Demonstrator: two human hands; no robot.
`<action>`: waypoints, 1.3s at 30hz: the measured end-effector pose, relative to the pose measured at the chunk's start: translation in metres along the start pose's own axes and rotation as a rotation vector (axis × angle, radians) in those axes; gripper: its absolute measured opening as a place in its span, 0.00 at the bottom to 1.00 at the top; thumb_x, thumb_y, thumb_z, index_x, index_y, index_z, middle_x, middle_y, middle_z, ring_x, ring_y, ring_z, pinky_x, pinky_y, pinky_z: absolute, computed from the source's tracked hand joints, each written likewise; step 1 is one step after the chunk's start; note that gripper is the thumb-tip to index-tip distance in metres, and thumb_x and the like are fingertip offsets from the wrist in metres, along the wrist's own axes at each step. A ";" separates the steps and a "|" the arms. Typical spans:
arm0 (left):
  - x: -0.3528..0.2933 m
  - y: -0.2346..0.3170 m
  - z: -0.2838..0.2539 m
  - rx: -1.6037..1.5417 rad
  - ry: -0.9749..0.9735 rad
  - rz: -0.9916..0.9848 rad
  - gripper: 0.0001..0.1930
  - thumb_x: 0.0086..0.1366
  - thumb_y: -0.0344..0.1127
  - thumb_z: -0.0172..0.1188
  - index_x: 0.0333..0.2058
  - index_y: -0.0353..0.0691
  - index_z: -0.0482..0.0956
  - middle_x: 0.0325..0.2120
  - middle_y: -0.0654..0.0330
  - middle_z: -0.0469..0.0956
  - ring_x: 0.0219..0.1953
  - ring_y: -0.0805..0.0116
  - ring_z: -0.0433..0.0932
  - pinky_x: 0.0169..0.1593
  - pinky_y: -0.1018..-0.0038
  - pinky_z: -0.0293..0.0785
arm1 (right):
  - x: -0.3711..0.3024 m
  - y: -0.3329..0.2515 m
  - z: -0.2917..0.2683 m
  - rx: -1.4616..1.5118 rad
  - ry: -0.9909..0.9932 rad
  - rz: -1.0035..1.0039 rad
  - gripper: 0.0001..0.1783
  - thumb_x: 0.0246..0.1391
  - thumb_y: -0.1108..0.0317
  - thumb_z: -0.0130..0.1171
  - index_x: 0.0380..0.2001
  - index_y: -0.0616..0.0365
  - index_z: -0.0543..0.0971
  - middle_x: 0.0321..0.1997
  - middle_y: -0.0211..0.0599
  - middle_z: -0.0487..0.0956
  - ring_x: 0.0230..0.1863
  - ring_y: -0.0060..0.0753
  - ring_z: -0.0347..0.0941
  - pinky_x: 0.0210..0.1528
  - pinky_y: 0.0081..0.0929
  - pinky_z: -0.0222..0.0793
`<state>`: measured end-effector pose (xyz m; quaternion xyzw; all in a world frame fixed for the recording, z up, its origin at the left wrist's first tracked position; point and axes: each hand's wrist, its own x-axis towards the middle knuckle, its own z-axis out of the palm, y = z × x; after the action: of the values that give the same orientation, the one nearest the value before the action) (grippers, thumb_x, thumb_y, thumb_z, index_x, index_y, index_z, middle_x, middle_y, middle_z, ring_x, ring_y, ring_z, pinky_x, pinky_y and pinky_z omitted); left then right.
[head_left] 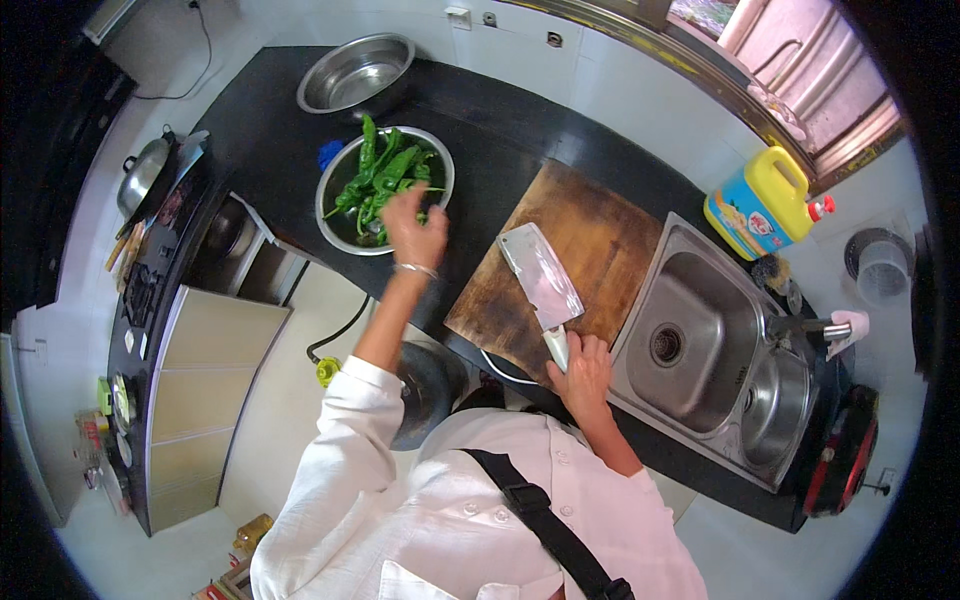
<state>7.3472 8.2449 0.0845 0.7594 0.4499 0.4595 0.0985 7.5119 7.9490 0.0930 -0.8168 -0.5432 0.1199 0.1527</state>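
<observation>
A wide cleaver (543, 275) lies flat over the wooden cutting board (590, 225), its blade pointing away from me. My right hand (586, 375) is closed round the lower end of its pale handle, at the board's near edge. To the left, my left hand (416, 228) reaches over the near right side of a steel bowl (323, 205). Long green peppers (385, 175) are heaped inside that bowl. The left hand's thumb stands apart from its fingers, which touch or hover at the peppers; the fingertips are partly hidden and slightly blurred.
A double steel sink (700, 325) with a faucet (815, 328) adjoins the board's right side. Behind it stands a yellow jug (765, 205). Another steel basin (357, 75) sits at the back left. A gas stove (150, 290) and wok (145, 178) are far left; a gas cylinder (430, 390) stands below the counter.
</observation>
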 end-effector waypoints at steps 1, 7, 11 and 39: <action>0.012 -0.013 -0.006 0.155 0.062 -0.004 0.24 0.48 0.35 0.62 0.48 0.39 0.75 0.39 0.47 0.72 0.45 0.48 0.68 0.53 0.58 0.63 | 0.005 0.002 0.007 0.001 -0.002 -0.013 0.27 0.36 0.66 0.68 0.42 0.62 0.72 0.39 0.48 0.70 0.47 0.53 0.66 0.49 0.45 0.63; 0.040 -0.085 -0.015 0.223 -0.156 -0.409 0.34 0.51 0.40 0.65 0.57 0.38 0.67 0.47 0.42 0.71 0.52 0.45 0.68 0.57 0.61 0.64 | 0.014 0.015 0.015 0.217 -0.019 0.061 0.22 0.37 0.70 0.63 0.38 0.63 0.69 0.37 0.54 0.71 0.41 0.58 0.70 0.43 0.47 0.68; 0.044 -0.097 -0.009 0.078 -0.145 -0.488 0.33 0.50 0.37 0.60 0.57 0.36 0.66 0.49 0.40 0.73 0.52 0.45 0.72 0.56 0.62 0.67 | 0.012 0.024 0.005 0.244 -0.050 0.121 0.24 0.39 0.71 0.62 0.42 0.62 0.69 0.38 0.53 0.71 0.43 0.57 0.70 0.44 0.45 0.67; -0.083 0.066 0.053 -1.024 -0.902 -0.803 0.13 0.63 0.35 0.58 0.44 0.37 0.75 0.28 0.60 0.77 0.26 0.74 0.73 0.30 0.78 0.71 | 0.006 0.067 -0.043 1.039 0.263 0.246 0.24 0.53 0.64 0.61 0.49 0.60 0.67 0.30 0.32 0.75 0.27 0.20 0.70 0.29 0.24 0.68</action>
<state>7.4140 8.1567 0.0419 0.5122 0.3388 0.1867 0.7668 7.5864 7.9250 0.1068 -0.6995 -0.2893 0.2865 0.5873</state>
